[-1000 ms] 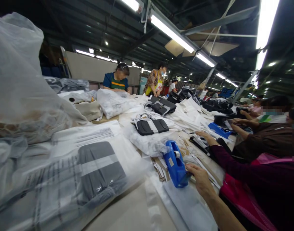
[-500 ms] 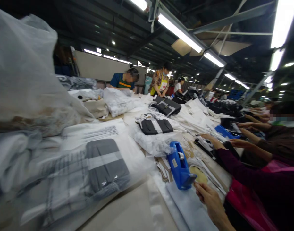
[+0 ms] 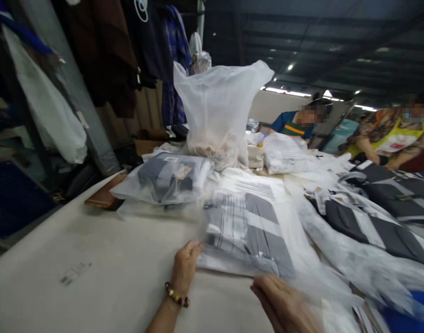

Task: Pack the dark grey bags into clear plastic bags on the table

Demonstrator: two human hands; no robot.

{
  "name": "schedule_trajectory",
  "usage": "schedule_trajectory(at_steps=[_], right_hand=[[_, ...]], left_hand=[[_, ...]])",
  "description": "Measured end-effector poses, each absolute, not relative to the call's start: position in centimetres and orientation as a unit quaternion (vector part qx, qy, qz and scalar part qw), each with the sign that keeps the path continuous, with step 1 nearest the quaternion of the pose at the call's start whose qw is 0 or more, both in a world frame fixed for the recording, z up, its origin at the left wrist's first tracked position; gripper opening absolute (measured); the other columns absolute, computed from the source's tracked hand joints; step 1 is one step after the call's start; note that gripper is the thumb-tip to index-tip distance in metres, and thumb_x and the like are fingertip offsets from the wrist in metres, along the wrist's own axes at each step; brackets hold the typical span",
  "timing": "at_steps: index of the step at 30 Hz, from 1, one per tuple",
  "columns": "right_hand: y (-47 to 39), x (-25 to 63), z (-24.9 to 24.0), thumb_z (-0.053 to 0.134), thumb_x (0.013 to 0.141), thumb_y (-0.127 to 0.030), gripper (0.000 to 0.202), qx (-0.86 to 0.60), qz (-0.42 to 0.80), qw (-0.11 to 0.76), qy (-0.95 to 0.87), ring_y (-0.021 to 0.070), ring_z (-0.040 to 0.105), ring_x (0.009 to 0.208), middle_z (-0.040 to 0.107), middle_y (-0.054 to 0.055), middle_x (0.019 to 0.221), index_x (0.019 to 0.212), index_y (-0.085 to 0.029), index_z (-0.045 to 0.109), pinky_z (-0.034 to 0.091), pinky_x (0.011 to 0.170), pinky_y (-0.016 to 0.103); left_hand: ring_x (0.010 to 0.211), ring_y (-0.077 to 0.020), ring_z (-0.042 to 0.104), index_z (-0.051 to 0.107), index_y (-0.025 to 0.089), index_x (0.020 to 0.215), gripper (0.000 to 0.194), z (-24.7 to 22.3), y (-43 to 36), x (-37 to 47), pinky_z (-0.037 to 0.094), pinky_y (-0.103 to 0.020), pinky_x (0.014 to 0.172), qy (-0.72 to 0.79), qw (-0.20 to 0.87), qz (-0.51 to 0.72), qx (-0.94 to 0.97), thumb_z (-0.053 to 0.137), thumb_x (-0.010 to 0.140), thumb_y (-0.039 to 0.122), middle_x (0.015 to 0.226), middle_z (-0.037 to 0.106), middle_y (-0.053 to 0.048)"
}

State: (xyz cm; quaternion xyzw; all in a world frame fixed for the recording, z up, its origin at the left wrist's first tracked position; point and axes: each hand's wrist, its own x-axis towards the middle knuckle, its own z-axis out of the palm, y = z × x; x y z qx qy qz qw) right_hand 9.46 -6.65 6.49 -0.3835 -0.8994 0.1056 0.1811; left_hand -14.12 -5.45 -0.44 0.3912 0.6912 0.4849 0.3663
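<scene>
A dark grey item with a pale band lies in a clear printed plastic bag (image 3: 246, 231) on the table. My left hand (image 3: 187, 259), with a beaded bracelet at the wrist, pinches the bag's near left edge between thumb and fingers. By the bag's near edge, my right hand (image 3: 281, 298) is blurred; its fingers are bent together, and what they hold, if anything, cannot be made out. Another bagged dark item (image 3: 168, 175) with a small label lies behind and to the left.
A brown wallet-like object (image 3: 106, 192) lies near the table's (image 3: 76, 259) left edge. A tall translucent bag (image 3: 220, 101) stands behind. Dark grey bags (image 3: 374, 226) and a blue object (image 3: 406, 310) are at the right. Two people are across the table.
The view has swung left. My left hand has come into view at the bagged item. My right hand has left the blue tape dispenser and is now beside the bag.
</scene>
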Motion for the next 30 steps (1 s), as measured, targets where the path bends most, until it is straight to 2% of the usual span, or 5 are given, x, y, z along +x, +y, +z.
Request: schedule_trajectory(at_steps=[4,7,12,21,30], right_hand=[[-2.6,1.9,6.3,0.04,0.089,-0.014,0.021,-0.325,-0.006,0.098,-0.94,0.0151,0.056,0.06,0.059,0.001,0.065,0.072,-0.02,0.051,0.037,0.056,0.025],[-1.0,-0.7,4.7,0.046,0.085,-0.009,0.018,-0.341,-0.025,0.033,-0.939,0.0166,0.059,0.065,0.063,0.003,0.069,0.073,-0.019,0.054,0.036,0.058,0.026],[-0.6,-2.2,4.2,0.049,0.087,-0.017,0.014,-0.431,-0.02,-0.009,-0.902,0.0194,0.065,0.065,0.068,0.006,0.07,0.076,-0.017,0.058,0.032,0.052,0.026],[-0.6,-3.1,6.3,0.053,0.087,-0.03,0.017,-0.541,0.027,-0.052,-0.839,0.0219,0.069,0.07,0.071,0.006,0.069,0.078,-0.019,0.062,0.031,0.052,0.025],[0.1,-2.9,7.0,0.059,0.081,-0.033,0.021,-0.564,0.046,-0.037,-0.823,0.0237,0.067,0.07,0.069,0.007,0.071,0.092,-0.017,0.051,0.032,0.052,0.025]], left_hand=[[0.052,-0.0106,0.028,0.031,0.021,0.055,0.037,-1.3,-5.3,-14.3,0.024,-0.023,0.05,0.677,0.378,0.493,0.395,0.04,0.071,0.053,0.053,0.025,0.006],[0.052,-0.0111,0.031,0.035,0.021,0.055,0.034,-1.5,-5.2,-14.2,0.024,-0.024,0.051,0.678,0.377,0.497,0.388,0.038,0.072,0.05,0.052,0.031,0.006],[0.053,-0.0118,0.034,0.038,0.021,0.056,0.034,-1.4,-5.2,-14.1,0.024,-0.025,0.053,0.687,0.373,0.496,0.379,0.035,0.074,0.05,0.053,0.038,0.004],[0.052,-0.0116,0.033,0.038,0.021,0.056,0.034,-1.1,-5.5,-14.1,0.023,-0.025,0.052,0.701,0.361,0.486,0.377,0.035,0.075,0.049,0.051,0.036,0.005],[0.051,-0.011,0.032,0.037,0.02,0.053,0.034,-0.9,-5.3,-14.1,0.023,-0.024,0.05,0.701,0.353,0.494,0.373,0.038,0.075,0.047,0.049,0.034,0.005]])
